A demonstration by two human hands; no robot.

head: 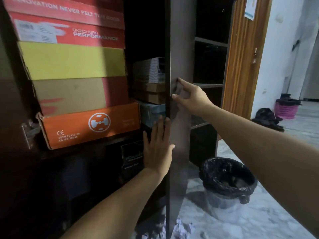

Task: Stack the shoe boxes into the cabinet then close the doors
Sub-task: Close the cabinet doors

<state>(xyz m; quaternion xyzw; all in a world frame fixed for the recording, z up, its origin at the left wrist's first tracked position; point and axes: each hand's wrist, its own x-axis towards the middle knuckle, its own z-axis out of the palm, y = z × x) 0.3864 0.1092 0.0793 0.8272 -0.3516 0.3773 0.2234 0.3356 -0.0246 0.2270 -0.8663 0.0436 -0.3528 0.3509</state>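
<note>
At the cabinet door [179,49], the handle [177,94] is pinched by the right hand [191,99]; the left hand [158,147] is laid flat, fingers straight, beside the orange shoe box [89,125].

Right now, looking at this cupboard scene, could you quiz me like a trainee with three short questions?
1. True or false: the orange box sits at the bottom of the stack of shoe boxes.
2. Which hand touches the cabinet door at its handle? A. left hand B. right hand C. neither
3. Fill in: the bin on the floor is lined with a ____ bag.

Key:
1. True.
2. B. The right hand is at the handle; the left hand lies flat by the door's edge.
3. Black.
</note>
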